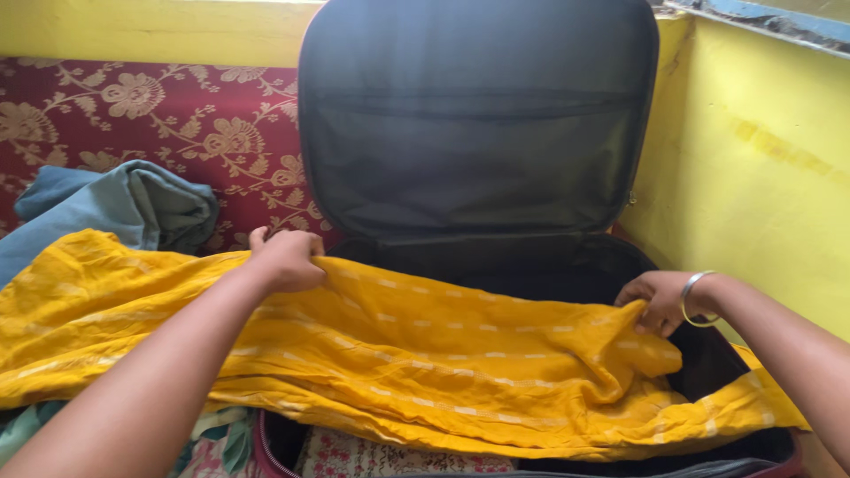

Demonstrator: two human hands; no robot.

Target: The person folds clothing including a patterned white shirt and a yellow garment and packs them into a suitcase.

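Two hands grip one yellow cloth [425, 354] draped across the open black suitcase [478, 133]: left hand [288, 257] fingers pinch its far edge, right hand [660, 301] fingers bunch its end. Blue-grey clothes [133, 208] lie left on a red floral bedspread [195, 115].

Yellow cloth [425, 354]: thin woven fabric, matt, crinkled, with pale woven dashes in rows; pinched by left hand [285, 258] and right hand [657, 299]. Suitcase lid [478, 115]: dark synthetic lining, smooth, faint sheen, stitched pocket seam. Suitcase rim [266, 443]: red edging, material unclear. Bangle [693, 298]: polished metal, shiny. Bedspread [177, 115]: maroon woven textile, floral pattern in beige, matt. Blue-grey garment [133, 208]: soft matt cloth, folded. Floral fabric [372, 456]: printed cloth, matt. Wall [761, 159]: yellow paint, matt, streaked and stained.
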